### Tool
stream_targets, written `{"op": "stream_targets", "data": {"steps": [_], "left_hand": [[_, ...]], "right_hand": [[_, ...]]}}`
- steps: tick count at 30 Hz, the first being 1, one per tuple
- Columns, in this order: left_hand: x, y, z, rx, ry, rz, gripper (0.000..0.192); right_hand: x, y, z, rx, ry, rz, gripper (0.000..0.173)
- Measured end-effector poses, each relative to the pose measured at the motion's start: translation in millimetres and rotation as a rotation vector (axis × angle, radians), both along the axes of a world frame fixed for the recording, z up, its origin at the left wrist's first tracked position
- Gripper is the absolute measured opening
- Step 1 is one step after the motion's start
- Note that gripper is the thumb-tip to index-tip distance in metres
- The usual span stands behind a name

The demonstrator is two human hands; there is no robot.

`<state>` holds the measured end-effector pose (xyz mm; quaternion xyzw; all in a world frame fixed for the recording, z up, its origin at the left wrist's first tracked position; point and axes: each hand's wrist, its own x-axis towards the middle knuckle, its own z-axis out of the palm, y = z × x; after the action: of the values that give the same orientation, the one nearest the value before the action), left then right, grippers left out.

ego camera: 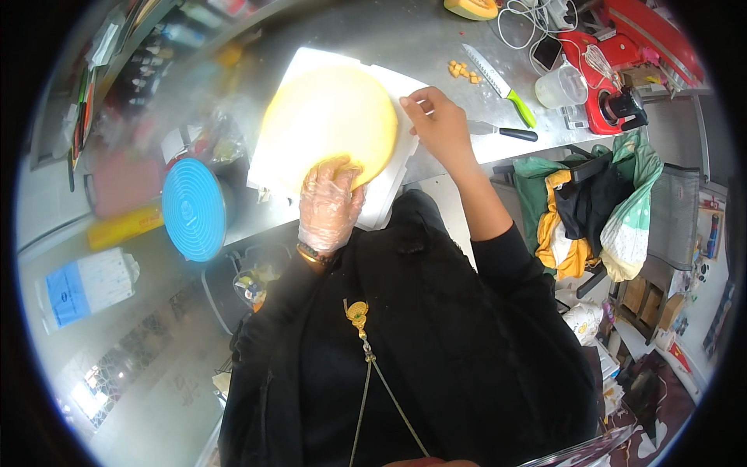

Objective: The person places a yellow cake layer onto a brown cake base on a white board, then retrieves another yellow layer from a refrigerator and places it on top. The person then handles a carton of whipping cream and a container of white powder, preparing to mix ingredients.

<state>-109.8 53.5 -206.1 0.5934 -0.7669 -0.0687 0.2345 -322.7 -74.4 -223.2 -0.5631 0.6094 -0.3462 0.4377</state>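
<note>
A large round yellow sheet, perhaps a cake layer (pixel 344 111), lies on white paper or board (pixel 394 169) on the metal table, its middle washed out by glare. My left hand (pixel 331 201), in a clear plastic glove, rests on the near edge of the round, fingers curled over it; whether it grips the edge I cannot tell. Bare, my right hand (pixel 432 117) hovers by the right edge of the white board, thumb and forefinger bent towards each other. Right of it lie a black-handled spatula (pixel 516 134) and a knife with a green handle (pixel 519 108).
Small orange cubes (pixel 464 71) and a cut melon (pixel 471 7) are at the far side. A blue-topped turntable (pixel 194 209) stands left. Further right are a clear measuring jug (pixel 561 86), a phone (pixel 547 52), white cables and a red stand mixer (pixel 604 111). Clothes hang over a chair (pixel 674 216).
</note>
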Motion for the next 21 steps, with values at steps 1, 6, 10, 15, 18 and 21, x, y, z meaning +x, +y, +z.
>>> {"op": "stream_targets", "data": {"steps": [1, 6, 10, 15, 18, 21], "left_hand": [[-1, 0, 2, 0.016, 0.001, 0.009, 0.038], [-12, 2, 9, 0.052, 0.049, 0.083, 0.049], [-27, -7, 2, 0.071, -0.065, 0.081, 0.061], [-29, -10, -8, 0.131, -0.169, 0.113, 0.066], [-25, 0, -5, 0.154, -0.189, 0.134, 0.064], [-22, 9, 4, 0.139, -0.209, 0.161, 0.063]], "right_hand": [[-5, 2, -1, 0.015, -0.015, -0.019, 0.027], [-21, 21, -17, 0.045, 0.053, 0.055, 0.023], [-18, 40, -36, 0.296, -0.159, 0.06, 0.019], [-21, 51, -51, 0.321, -0.187, 0.089, 0.02], [-23, 60, -48, 0.348, -0.131, 0.181, 0.021], [-27, 68, -34, 0.363, -0.13, 0.32, 0.022]]}}
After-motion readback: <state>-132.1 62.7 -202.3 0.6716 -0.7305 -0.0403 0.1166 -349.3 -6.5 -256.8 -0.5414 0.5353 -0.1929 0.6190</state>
